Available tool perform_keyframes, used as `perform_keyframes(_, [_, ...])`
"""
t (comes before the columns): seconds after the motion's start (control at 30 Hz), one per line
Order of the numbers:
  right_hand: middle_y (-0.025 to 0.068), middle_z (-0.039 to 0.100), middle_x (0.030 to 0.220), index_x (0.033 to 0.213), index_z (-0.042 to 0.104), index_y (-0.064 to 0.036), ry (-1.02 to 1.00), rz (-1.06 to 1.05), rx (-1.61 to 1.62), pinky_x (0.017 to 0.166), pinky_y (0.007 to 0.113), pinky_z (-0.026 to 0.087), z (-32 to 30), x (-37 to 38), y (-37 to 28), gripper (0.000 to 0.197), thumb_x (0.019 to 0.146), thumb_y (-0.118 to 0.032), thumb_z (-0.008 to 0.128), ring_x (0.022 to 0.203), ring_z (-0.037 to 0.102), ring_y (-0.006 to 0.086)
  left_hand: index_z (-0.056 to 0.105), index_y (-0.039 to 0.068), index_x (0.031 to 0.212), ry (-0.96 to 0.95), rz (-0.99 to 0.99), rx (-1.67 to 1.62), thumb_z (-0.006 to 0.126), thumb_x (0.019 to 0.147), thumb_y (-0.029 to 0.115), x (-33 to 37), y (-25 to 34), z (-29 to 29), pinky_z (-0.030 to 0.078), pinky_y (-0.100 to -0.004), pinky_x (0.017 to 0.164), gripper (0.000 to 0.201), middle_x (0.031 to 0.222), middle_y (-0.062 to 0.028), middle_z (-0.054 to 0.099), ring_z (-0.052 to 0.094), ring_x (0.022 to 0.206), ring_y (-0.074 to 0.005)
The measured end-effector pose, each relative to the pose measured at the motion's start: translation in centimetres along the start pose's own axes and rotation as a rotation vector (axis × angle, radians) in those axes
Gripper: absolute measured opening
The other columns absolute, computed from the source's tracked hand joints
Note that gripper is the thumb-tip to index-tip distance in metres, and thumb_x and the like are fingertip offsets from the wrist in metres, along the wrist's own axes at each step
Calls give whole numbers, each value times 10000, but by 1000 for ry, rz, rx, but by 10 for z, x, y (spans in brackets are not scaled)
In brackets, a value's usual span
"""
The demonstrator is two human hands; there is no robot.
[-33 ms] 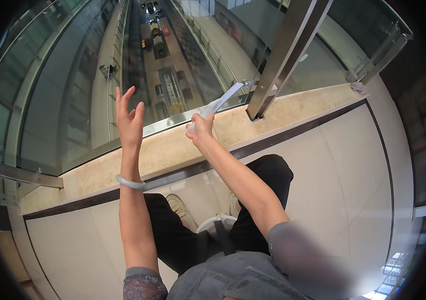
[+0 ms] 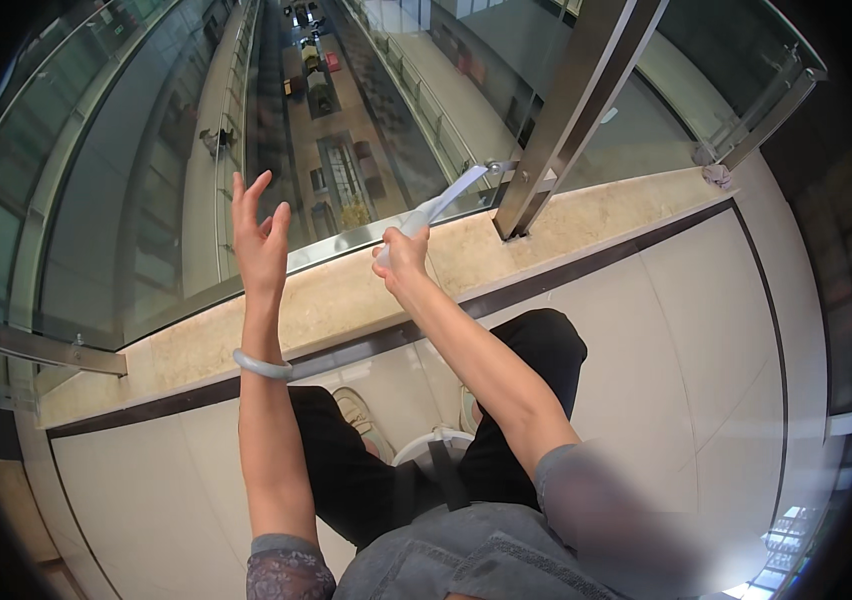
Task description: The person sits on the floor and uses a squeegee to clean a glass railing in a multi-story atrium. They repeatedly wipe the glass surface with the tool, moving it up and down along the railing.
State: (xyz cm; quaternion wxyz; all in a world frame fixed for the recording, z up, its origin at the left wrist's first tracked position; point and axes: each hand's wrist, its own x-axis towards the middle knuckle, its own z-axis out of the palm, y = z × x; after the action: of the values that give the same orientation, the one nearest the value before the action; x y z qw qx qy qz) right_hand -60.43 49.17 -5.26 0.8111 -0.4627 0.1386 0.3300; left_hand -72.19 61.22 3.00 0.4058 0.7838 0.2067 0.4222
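Observation:
My right hand (image 2: 402, 254) is wrapped round the handle of a white squeegee (image 2: 458, 193). Its long thin head slants up to the right along the glass panel (image 2: 346, 120), close to the metal post; whether it presses on the glass is hard to see. Off to the left, my left hand (image 2: 262, 240) is raised in front of the same glass, fingers spread and bent, holding nothing. I cannot tell if its fingertips touch the pane. A pale bangle (image 2: 261, 365) circles my left wrist.
A steel post (image 2: 571, 110) with a glass clamp (image 2: 496, 168) rises from the beige stone ledge (image 2: 346, 300). Another rail bracket (image 2: 56, 352) is at the left. Between my legs sits a white round thing (image 2: 433, 440), partly hidden. Beyond the glass, a lower floor drops far below.

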Motion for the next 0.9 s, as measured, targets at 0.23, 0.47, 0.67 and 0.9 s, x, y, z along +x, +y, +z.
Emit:
perform_keyframes(0.23, [120, 460, 832, 1066, 357, -73, -219, 108, 226, 328, 269, 275, 26, -47, -23, 379, 762, 69, 533, 565, 497, 197, 527, 92, 1330, -9, -37, 57, 599, 916, 141, -2, 4, 4, 461, -333, 967, 423, 1561, -116, 213, 323, 1384, -292])
perform_keyframes(0.47, [124, 490, 719, 839, 448, -20, -228, 209, 304, 326, 287, 274, -60, 77, -33, 153, 758, 64, 547, 525, 504, 203, 538, 100, 1321, -23, 12, 147, 594, 914, 127, -2, 6, 7, 482, -319, 926, 412, 1559, -121, 219, 356, 1368, -241])
perform_keyframes(0.67, [130, 474, 685, 820, 451, 6, -55, -60, 217, 335, 280, 252, -27, 17, -69, 112, 763, 64, 528, 488, 486, 205, 539, 85, 1314, -11, 51, 141, 587, 912, 108, -6, 4, 5, 488, -313, 911, 406, 1557, -128, 225, 387, 1345, -220])
perform_keyframes(0.9, [179, 461, 713, 899, 414, 30, -20, 86, 288, 336, 292, 252, -35, 37, -94, 169, 766, 49, 516, 508, 466, 235, 554, 97, 1298, -24, 56, 213, 590, 908, 103, -5, 7, 10, 488, -325, 901, 392, 1552, -121, 246, 396, 1343, -221])
